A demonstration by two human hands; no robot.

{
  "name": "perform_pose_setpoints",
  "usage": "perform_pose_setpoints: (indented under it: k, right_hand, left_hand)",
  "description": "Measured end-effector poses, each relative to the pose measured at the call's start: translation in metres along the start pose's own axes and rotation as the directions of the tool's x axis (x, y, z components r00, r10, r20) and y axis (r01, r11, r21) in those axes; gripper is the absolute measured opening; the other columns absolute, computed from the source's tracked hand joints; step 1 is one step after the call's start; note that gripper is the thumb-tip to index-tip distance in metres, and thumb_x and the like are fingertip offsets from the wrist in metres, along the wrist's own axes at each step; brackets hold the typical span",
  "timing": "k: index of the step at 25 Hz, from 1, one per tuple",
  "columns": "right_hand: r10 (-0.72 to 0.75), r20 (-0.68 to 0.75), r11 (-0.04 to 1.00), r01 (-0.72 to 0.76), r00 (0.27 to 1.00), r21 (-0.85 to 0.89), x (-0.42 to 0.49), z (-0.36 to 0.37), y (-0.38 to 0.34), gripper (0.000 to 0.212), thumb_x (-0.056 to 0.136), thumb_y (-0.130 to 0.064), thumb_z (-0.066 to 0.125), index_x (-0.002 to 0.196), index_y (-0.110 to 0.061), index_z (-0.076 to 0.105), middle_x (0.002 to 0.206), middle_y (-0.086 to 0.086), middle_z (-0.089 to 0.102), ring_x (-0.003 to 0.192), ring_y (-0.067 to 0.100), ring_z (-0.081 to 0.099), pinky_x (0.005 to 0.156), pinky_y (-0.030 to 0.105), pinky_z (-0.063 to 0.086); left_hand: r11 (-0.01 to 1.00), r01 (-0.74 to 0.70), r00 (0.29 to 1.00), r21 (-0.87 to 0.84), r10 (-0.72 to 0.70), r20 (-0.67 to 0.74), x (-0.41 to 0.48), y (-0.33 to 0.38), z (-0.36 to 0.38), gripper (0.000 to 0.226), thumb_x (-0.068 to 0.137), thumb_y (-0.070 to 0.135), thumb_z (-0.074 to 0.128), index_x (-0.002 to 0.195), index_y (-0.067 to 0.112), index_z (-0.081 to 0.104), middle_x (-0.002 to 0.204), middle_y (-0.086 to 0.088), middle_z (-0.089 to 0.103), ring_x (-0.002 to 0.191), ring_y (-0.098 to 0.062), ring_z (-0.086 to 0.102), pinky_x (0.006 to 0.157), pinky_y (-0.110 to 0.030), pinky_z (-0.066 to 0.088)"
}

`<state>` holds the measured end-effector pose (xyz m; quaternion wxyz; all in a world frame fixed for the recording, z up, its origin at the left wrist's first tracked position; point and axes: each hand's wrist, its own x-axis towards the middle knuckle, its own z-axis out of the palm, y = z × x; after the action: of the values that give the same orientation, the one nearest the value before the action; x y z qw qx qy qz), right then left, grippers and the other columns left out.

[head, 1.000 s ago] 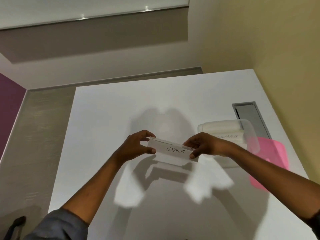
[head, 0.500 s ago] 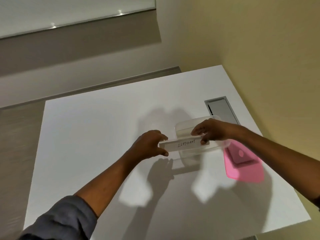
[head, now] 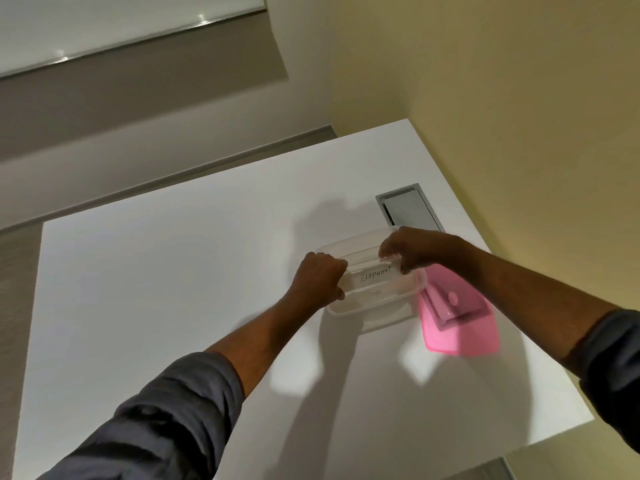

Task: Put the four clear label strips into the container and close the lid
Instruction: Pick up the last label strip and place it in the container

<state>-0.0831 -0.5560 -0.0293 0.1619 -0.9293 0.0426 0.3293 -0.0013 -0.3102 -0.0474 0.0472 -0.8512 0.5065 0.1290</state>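
A clear label strip [head: 375, 274] with "ELEPHANT" written on it lies level over the open clear container [head: 391, 308], held at both ends. My left hand [head: 320, 277] pinches its left end at the container's left rim. My right hand [head: 412, 249] pinches its right end over the container's far right side. Faint writing of another strip [head: 375, 292] shows inside the container below it. The pink lid [head: 457, 318] lies flat on the table just right of the container, apart from both hands.
The white table [head: 173, 289] carries the container near its right side. A grey rectangular cable hatch [head: 408, 209] is set in the tabletop behind the container. A yellow wall runs along the table's right edge. The table's front right corner is close to the lid.
Both hands have carried the ELEPHANT strip to the right, from the table's middle to above the container. The view has swung right as well.
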Motion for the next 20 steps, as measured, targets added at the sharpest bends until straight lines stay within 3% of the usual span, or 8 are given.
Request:
perform_pose_setpoints:
  k: [2,8,17,20]
  right_hand:
    - [0.018,0.015,1.0,-0.017,1.0,-0.014,0.006,0.005,0.006,0.062,0.077,0.003,0.083,0.137,-0.007,0.069,0.134,0.01,0.071,0.119,0.024,0.067,0.102,0.032,0.053]
    - [0.033,0.053,0.991,-0.026,0.998,-0.132,0.021,0.023,0.01,0.065,0.079,-0.002,0.083,0.14,-0.015,0.067,0.14,0.011,0.063,0.124,0.029,0.064,0.105,0.046,0.055]
    - [0.017,0.027,0.982,-0.011,1.0,-0.187,0.021,0.047,0.009,0.058,0.082,0.001,0.08,0.137,-0.013,0.068,0.135,0.013,0.064,0.119,0.03,0.066,0.101,0.045,0.057]
    - [0.01,-0.028,0.975,-0.016,1.0,-0.219,0.019,0.055,0.006,0.042,0.086,0.001,0.075,0.126,-0.01,0.071,0.128,0.013,0.066,0.112,0.03,0.068,0.095,0.044,0.059]
  left_hand:
    - [0.999,-0.01,1.0,0.033,0.01,0.0,0.005,0.008,0.009,0.045,0.081,0.043,0.089,0.112,0.013,0.075,0.099,-0.008,0.081,0.096,-0.031,0.074,0.092,-0.039,0.049]
    - [0.999,-0.017,0.996,0.049,0.013,0.088,0.016,0.019,0.021,0.048,0.079,0.034,0.092,0.117,0.01,0.075,0.105,-0.01,0.077,0.091,-0.03,0.075,0.091,-0.041,0.055]
    - [0.995,-0.043,0.988,0.095,0.029,0.151,0.021,0.026,0.033,0.035,0.081,0.023,0.087,0.112,0.012,0.076,0.107,-0.009,0.079,0.094,-0.032,0.077,0.088,-0.038,0.055]
    - [0.993,-0.051,0.985,0.103,0.034,0.168,0.02,0.026,0.038,0.03,0.084,0.022,0.084,0.112,0.011,0.077,0.108,-0.011,0.079,0.096,-0.033,0.077,0.087,-0.038,0.056]
